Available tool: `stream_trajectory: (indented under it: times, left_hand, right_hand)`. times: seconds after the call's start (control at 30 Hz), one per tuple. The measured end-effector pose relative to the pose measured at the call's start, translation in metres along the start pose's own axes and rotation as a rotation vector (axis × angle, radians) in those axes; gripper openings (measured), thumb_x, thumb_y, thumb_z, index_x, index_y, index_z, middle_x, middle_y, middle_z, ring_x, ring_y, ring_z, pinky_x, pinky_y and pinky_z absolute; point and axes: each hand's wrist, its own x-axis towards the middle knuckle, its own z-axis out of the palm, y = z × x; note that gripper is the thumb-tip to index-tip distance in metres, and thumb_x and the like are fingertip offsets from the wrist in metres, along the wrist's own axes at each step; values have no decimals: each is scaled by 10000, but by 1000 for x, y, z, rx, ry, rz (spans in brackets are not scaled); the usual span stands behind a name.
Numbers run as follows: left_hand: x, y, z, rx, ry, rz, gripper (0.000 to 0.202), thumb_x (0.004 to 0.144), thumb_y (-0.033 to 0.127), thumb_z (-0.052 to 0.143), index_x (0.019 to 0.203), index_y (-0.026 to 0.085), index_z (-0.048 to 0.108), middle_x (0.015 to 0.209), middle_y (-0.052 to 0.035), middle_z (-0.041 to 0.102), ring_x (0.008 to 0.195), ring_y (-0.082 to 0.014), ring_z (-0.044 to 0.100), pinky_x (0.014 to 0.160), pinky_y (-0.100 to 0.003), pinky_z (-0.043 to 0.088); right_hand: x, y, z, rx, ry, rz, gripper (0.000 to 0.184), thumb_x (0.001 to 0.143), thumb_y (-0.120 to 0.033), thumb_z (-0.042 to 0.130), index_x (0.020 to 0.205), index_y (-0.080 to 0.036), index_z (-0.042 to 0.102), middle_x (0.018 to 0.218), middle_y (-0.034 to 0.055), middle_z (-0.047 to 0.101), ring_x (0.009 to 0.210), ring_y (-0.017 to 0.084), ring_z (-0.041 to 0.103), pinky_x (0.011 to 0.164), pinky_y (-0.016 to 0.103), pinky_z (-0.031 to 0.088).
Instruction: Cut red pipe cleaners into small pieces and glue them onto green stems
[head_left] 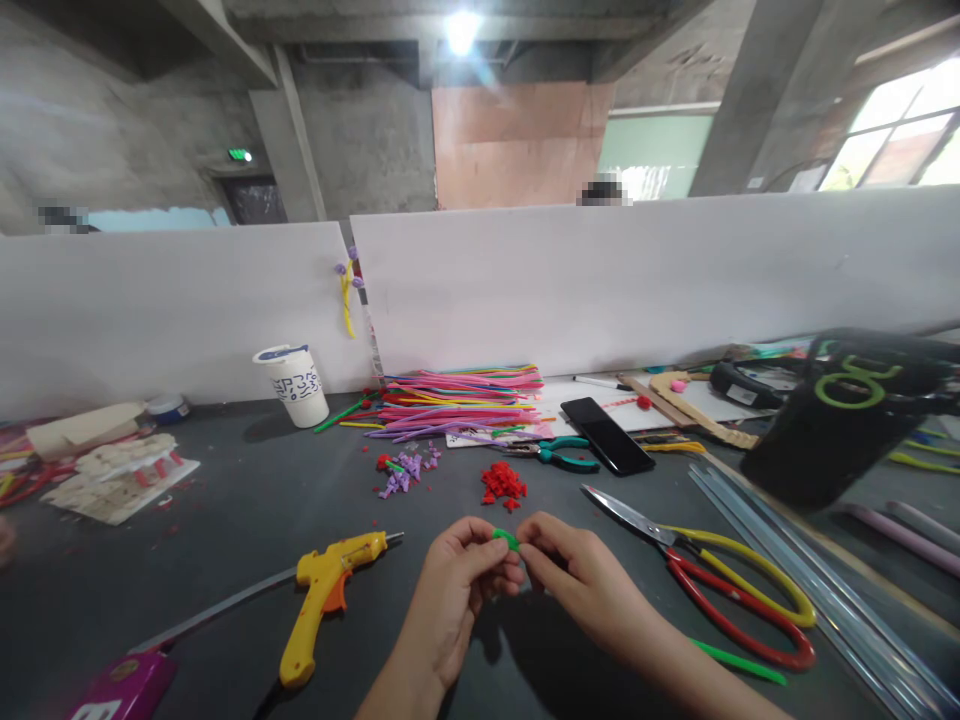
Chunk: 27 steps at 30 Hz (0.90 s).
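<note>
Between my two hands is a short, bent piece of green pipe cleaner [505,539]. My left hand [469,570] pinches it from one side with thumb and forefinger. From the other side, my right hand [564,562] grips its end, fingers curled. Just beyond lies a small heap of red clippings [504,484], with purple clippings [405,472] to its left. Large scissors [660,535] with one yellow and one red handle rest partly open right of my right hand. A yellow hot glue gun [326,595] lies left of my left hand, nozzle pointing right.
Behind the clippings are bundled pipe cleaners [457,400], teal-handled pliers [559,453] and a phone [607,436]. A white cup [292,385] stands before the partition [600,290]. Clear rods [810,600] and a black bag-like object [832,430] are at right. A green stem [739,662] lies under the scissors.
</note>
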Motion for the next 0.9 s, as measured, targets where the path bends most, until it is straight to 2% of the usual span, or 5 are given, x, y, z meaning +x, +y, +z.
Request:
stream_trajectory:
  times: [0.37, 0.6, 0.9]
  left_hand:
    - [4, 1, 2, 71, 41, 51, 184, 582, 173, 709, 632, 133, 537, 514, -11, 643, 435, -107, 576, 447, -201, 442]
    - [2, 1, 2, 76, 6, 14, 172, 588, 166, 701, 639, 131, 540, 527, -13, 640, 451, -104, 577, 470, -206, 450]
    - [4, -2, 0, 104, 27, -9, 183, 561, 194, 725, 607, 120, 563, 519, -34, 645, 446, -123, 586, 458, -218, 447]
  right_hand:
    - [-1, -3, -3, -22, -16, -17, 163, 835, -229, 413, 712, -183, 510, 619, -32, 532, 569, 109, 471, 546, 205, 336]
    - [-1, 1, -1, -21, -11, -2, 176, 834, -248, 424, 693, -177, 502, 612, -32, 519, 572, 109, 452, 541, 206, 330]
    - [-1, 0, -1, -74, -2, -12, 190, 840, -227, 415, 672, -181, 489, 598, -38, 511, 559, 102, 443, 529, 204, 326]
